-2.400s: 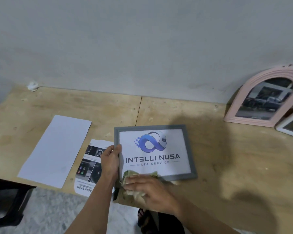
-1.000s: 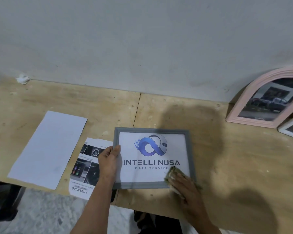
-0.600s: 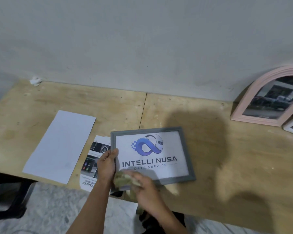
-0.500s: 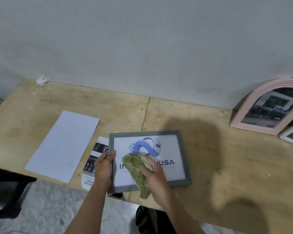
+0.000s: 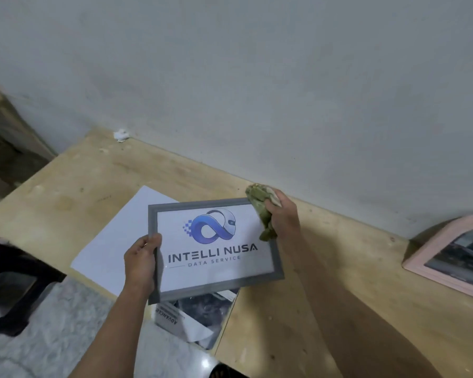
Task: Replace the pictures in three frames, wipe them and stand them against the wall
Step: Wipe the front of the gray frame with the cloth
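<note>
Compared with the view half a second earlier, the grey frame had been lifted off the worktop and tilted toward the camera, and the right hand had travelled from the middle of the glass to the frame's upper right corner. That hand was closed around a crumpled olive cloth, pressing it against the corner. The left hand gripped the frame's left rail, thumb on the front and fingers behind. Inside the frame was a white print bearing a blue loop logo and the words INTELLI NUSA DATA SERVICE.

Beneath the raised frame, a glossy leaflet overhung the worktop's near edge, and a blank white sheet lay to its left, also reaching that edge. A small white scrap sat in the far left corner against the wall. At the right edge of the view, a pink arched frame leaned back against the wall, its foot on the worktop. A dark stool stood on the floor left of the worktop.
</note>
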A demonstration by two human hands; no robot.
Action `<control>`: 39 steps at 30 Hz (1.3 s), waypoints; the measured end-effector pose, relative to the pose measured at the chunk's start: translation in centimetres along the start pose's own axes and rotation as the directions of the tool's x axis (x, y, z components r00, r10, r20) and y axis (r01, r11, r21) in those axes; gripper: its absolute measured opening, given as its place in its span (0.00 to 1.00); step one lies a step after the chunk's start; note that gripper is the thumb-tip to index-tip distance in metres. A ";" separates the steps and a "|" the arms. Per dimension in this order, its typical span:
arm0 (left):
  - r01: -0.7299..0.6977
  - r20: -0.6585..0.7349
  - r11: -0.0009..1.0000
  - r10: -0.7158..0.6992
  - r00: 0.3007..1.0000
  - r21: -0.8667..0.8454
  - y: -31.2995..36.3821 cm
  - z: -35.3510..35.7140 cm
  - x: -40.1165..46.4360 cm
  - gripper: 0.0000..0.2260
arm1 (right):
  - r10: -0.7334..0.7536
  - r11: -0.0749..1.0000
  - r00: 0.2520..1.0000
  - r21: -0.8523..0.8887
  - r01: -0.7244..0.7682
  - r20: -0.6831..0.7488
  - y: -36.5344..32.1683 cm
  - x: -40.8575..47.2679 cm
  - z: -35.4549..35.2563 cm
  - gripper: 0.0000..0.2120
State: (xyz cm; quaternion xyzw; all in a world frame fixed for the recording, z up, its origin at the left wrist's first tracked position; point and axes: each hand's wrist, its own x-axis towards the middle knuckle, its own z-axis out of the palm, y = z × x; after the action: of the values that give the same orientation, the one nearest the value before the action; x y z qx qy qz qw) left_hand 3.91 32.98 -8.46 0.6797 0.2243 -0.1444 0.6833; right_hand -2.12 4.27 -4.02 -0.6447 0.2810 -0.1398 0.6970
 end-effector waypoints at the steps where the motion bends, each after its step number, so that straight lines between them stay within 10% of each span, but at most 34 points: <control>1: -0.004 -0.022 1.000 0.004 1.000 -0.001 0.4 -0.3 0.8 0.07 | -0.024 0.999 1.000 -0.032 0.024 0.008 0.0 1.5 0.0 0.17; 6: -0.031 -0.126 1.000 0.031 0.992 0.001 1.2 -1.5 4.6 0.09 | -0.055 0.939 0.997 -0.338 0.071 0.056 2.5 8.8 0.5 0.17; 11: -0.044 -0.160 0.999 0.042 0.986 -0.012 0.6 -1.6 8.0 0.08 | -0.297 0.609 0.912 -0.680 0.408 0.282 6.6 15.0 0.6 0.27; 19: 0.069 -0.114 0.991 -0.082 0.990 -0.111 -0.7 -2.8 12.1 0.07 | -0.339 0.264 0.780 -0.742 0.616 0.527 12.8 17.5 0.2 0.22; 26: 0.101 -0.145 0.985 -0.121 0.982 -0.140 0.7 -3.2 11.9 0.09 | -0.082 0.012 0.771 -0.773 0.634 0.631 11.9 18.2 0.4 0.26; 29: 0.078 -0.154 0.988 -0.099 0.983 -0.134 1.5 -3.1 10.8 0.03 | -0.059 0.148 0.782 -0.769 0.622 0.621 9.7 17.5 0.7 0.23; 33: 0.049 -0.135 0.995 -0.060 0.989 -0.083 2.9 -2.9 8.9 0.05 | -0.065 0.869 0.920 -0.432 0.242 0.385 5.0 13.0 2.1 0.13; 39: -0.019 -0.022 0.997 0.017 1.000 -0.069 4.8 -1.7 5.4 0.05 | 0.124 0.971 0.898 -0.240 -0.021 0.423 0.5 6.4 -0.1 0.11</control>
State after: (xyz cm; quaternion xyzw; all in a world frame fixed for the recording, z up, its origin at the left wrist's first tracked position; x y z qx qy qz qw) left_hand 10.75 35.38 -6.98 0.6592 0.2302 -0.1232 0.7052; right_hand 2.88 0.73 -5.89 -0.7248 0.1566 0.0671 0.6676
